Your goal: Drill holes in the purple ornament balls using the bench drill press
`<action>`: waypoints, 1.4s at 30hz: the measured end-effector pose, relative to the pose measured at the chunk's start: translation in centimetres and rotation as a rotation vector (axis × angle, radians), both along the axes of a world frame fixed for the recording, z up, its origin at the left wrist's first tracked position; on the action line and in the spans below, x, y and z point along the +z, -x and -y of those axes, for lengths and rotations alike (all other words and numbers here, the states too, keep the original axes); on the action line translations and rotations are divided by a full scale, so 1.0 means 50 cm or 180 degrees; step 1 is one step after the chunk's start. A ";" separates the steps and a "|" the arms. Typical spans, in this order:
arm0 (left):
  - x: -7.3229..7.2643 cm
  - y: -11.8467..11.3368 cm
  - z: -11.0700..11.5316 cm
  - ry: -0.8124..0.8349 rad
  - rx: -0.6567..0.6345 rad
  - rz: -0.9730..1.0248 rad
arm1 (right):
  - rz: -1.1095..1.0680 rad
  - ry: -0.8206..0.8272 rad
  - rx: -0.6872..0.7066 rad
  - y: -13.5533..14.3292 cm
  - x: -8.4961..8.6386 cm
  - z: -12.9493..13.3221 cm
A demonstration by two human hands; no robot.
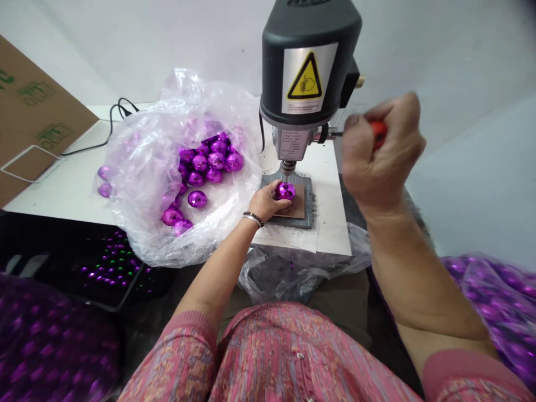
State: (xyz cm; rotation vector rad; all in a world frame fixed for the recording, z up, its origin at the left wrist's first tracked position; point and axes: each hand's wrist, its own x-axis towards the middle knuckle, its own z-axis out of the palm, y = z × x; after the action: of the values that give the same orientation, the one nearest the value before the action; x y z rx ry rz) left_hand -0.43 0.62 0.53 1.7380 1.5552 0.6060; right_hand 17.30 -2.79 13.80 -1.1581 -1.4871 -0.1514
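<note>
A dark grey drill press [312, 72] with a yellow warning label stands at the centre of the white table. Under its bit, a shiny purple faceted ball [286, 191] rests on a brown board [296, 209] over the metal base. My left hand [267, 202], with bracelets at the wrist, pinches this ball between thumb and fingers from the left. At the right of the machine, my right hand [382, 151] is wrapped round the red knob [379, 134] of the press lever, slightly blurred. The bit's tip meets the ball's top.
An open clear plastic bag [142, 206] with several purple balls [216, 161] lies left of the press. A cardboard box [37, 111] and black cable [90, 147] are farther left. Bags of purple balls stand low at left [54, 340] and right [498, 301]. Shavings surround the base.
</note>
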 end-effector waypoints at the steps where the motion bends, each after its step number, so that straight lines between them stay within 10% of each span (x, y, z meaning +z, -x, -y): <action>1: 0.001 0.000 0.000 0.0010 -0.0003 0.0001 | 0.0045 0.0005 -0.0041 -0.001 -0.021 0.010; 6: 0.002 -0.001 0.004 -0.0053 0.0011 -0.0083 | 0.0173 0.0176 -0.0407 0.002 -0.087 0.031; 31: -0.018 0.006 0.003 -0.0203 -0.0180 -0.0015 | -0.0254 -0.0552 -0.0664 0.026 -0.185 0.008; 34: -0.022 0.004 0.001 -0.0196 -0.0182 -0.0019 | -0.0355 -0.0601 -0.0650 0.029 -0.157 0.006; 39: -0.016 0.004 0.011 -0.0116 -0.0069 0.0202 | -0.0420 -0.0443 -0.0579 0.012 -0.017 -0.038; 42: -0.009 0.025 0.049 -0.0138 -0.0119 0.0469 | -0.0482 0.0468 -0.0508 0.001 0.054 -0.066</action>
State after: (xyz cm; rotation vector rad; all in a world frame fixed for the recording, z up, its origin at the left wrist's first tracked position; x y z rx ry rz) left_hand -1.70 -1.81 0.08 1.7100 1.4146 0.7369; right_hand 17.27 0.51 16.51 -1.3770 -1.2890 -0.0623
